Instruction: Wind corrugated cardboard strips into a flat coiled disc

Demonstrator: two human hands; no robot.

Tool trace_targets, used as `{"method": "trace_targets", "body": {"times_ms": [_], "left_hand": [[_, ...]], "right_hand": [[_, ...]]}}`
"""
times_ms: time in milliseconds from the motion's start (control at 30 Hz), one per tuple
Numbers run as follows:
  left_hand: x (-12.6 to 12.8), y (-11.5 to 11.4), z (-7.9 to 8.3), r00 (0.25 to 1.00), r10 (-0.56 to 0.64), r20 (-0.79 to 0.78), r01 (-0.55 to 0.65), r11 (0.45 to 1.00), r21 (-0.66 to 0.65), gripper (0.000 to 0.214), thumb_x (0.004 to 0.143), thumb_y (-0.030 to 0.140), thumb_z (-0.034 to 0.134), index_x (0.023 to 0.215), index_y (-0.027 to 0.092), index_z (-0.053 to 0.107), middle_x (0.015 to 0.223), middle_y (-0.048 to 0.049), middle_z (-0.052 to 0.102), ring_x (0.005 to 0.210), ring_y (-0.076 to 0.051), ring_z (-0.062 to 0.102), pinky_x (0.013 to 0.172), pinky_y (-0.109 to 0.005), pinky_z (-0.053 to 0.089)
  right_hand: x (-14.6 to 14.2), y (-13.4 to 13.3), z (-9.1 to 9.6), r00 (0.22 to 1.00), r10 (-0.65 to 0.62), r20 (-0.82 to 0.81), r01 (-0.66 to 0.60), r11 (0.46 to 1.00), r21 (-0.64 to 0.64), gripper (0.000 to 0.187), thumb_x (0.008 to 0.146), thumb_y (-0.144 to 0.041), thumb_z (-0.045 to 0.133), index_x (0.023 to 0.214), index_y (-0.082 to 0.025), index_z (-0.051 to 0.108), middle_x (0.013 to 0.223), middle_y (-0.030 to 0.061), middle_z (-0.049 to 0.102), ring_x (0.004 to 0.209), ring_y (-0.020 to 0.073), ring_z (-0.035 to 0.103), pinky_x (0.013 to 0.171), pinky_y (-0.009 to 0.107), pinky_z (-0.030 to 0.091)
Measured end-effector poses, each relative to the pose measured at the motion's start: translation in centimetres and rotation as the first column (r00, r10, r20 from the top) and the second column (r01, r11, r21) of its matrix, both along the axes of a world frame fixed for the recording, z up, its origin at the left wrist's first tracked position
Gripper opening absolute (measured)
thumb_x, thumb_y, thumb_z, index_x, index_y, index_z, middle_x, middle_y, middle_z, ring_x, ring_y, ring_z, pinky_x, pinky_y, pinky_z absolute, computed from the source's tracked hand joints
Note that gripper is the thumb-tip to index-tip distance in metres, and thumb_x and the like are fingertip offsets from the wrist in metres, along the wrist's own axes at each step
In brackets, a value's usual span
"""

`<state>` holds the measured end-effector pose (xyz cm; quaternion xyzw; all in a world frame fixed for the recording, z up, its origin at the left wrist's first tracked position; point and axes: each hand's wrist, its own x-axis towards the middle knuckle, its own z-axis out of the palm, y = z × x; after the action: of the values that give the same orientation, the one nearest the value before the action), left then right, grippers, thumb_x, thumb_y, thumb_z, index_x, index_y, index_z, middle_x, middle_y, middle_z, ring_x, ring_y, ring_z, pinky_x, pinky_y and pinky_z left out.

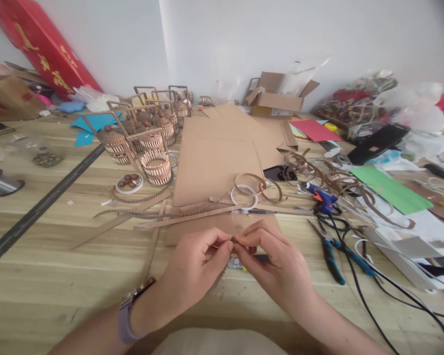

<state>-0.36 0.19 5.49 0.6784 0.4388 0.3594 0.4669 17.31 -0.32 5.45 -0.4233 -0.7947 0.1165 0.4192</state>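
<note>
My left hand (196, 268) and my right hand (272, 264) meet low in the middle of the view, above a wooden table (59, 276). Both pinch a small thin piece between thumb and fingertips at the point where they touch; it is too small to name. A watch strap (128, 315) wraps my left wrist. Just beyond the hands lie long cardboard strips (177, 214), a roll of white tape (244, 196) and a flat cardboard sheet (214, 167).
Several small cardboard lanterns (148, 138) stand at the back left. A blue glue gun (320, 195), blue-handled pliers (331, 256) and black cables lie to the right, beside green paper (390, 190). An open carton (277, 98) sits by the wall.
</note>
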Motion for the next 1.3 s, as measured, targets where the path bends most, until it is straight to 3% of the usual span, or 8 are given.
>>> {"method": "trace_targets", "body": {"times_ms": [167,333,533,733,900,1133,1233,1300], "left_hand": [[-0.2,-0.1,0.2,1.000,-0.020,-0.021,0.021,0.999,0.033,0.023,0.093,0.027,0.051,0.089,0.017,0.071,0.077,-0.0031,0.074,0.068,-0.015,0.065,0.059,-0.021,0.047],[-0.2,0.6,0.4,0.988,-0.018,0.156,0.045,0.985,-0.169,0.020,0.087,0.031,0.059,0.079,0.016,0.070,0.069,-0.0017,0.069,0.062,-0.013,0.059,0.056,-0.021,0.045],[0.0,1.2,0.4,0.927,0.017,0.375,0.126,0.926,-0.355,0.018,0.079,0.030,0.072,0.070,0.016,0.068,0.066,0.0004,0.068,0.063,-0.012,0.059,0.063,-0.023,0.048],[0.3,1.5,-0.5,0.848,0.091,0.521,0.213,0.843,-0.493,0.029,0.068,0.039,0.086,0.073,0.014,0.071,0.065,-0.0001,0.068,0.063,-0.013,0.060,0.065,-0.025,0.049],[0.3,1.7,-0.7,0.857,0.046,0.512,0.248,0.836,-0.490,0.034,0.067,0.045,0.085,0.078,0.014,0.076,0.068,-0.0031,0.070,0.066,-0.015,0.061,0.068,-0.028,0.050],[-0.4,1.5,-0.1,0.937,-0.084,0.340,0.228,0.884,-0.407,0.013,0.079,0.028,0.070,0.078,0.017,0.077,0.071,-0.0009,0.072,0.066,-0.014,0.061,0.064,-0.025,0.045],[-0.2,1.5,-0.2,0.930,-0.039,0.365,0.194,0.897,-0.398,0.011,0.080,0.025,0.069,0.079,0.017,0.076,0.069,0.0001,0.071,0.066,-0.013,0.061,0.064,-0.024,0.046],[0.2,1.8,-0.5,0.879,0.040,0.476,0.192,0.882,-0.429,0.012,0.078,0.027,0.072,0.079,0.016,0.075,0.068,0.0000,0.070,0.065,-0.012,0.060,0.065,-0.024,0.048]], "right_hand": [[0.2,-0.1,0.6,0.999,0.032,-0.027,-0.033,0.999,-0.034,0.015,0.090,-0.011,0.060,0.079,-0.020,0.060,0.073,0.0007,0.065,0.063,0.0116,0.064,0.053,0.020,0.051],[0.4,0.0,0.8,0.999,0.049,-0.024,-0.050,0.998,-0.031,0.013,0.092,-0.014,0.061,0.082,-0.020,0.065,0.073,0.0014,0.067,0.063,0.0129,0.066,0.054,0.021,0.054],[0.4,-0.1,0.5,0.998,0.061,0.004,-0.061,0.998,0.014,0.021,0.095,-0.012,0.056,0.108,-0.021,0.070,0.087,0.0047,0.071,0.074,0.0141,0.070,0.063,0.022,0.059],[0.2,-0.3,0.6,0.999,0.050,0.018,-0.051,0.998,0.048,0.019,0.095,-0.014,0.055,0.104,-0.021,0.071,0.085,0.0047,0.069,0.073,0.0146,0.068,0.064,0.023,0.060],[0.5,0.1,0.9,0.996,0.086,-0.004,-0.086,0.996,-0.007,0.015,0.093,-0.014,0.058,0.096,-0.021,0.071,0.076,0.0018,0.067,0.068,0.0138,0.066,0.059,0.022,0.057],[1.1,0.4,1.1,0.986,0.167,-0.025,-0.168,0.979,-0.118,0.010,0.093,-0.015,0.062,0.089,-0.020,0.070,0.074,0.0007,0.064,0.066,0.0121,0.064,0.055,0.021,0.053],[0.9,0.5,0.8,0.990,0.142,-0.014,-0.143,0.987,-0.073,0.011,0.093,-0.014,0.061,0.095,-0.021,0.069,0.076,0.0007,0.065,0.069,0.0131,0.064,0.058,0.022,0.054],[0.6,0.6,0.4,0.996,0.093,-0.017,-0.093,0.995,0.026,0.015,0.093,-0.013,0.060,0.105,-0.021,0.066,0.083,0.0024,0.066,0.076,0.0149,0.066,0.064,0.025,0.056]]}}
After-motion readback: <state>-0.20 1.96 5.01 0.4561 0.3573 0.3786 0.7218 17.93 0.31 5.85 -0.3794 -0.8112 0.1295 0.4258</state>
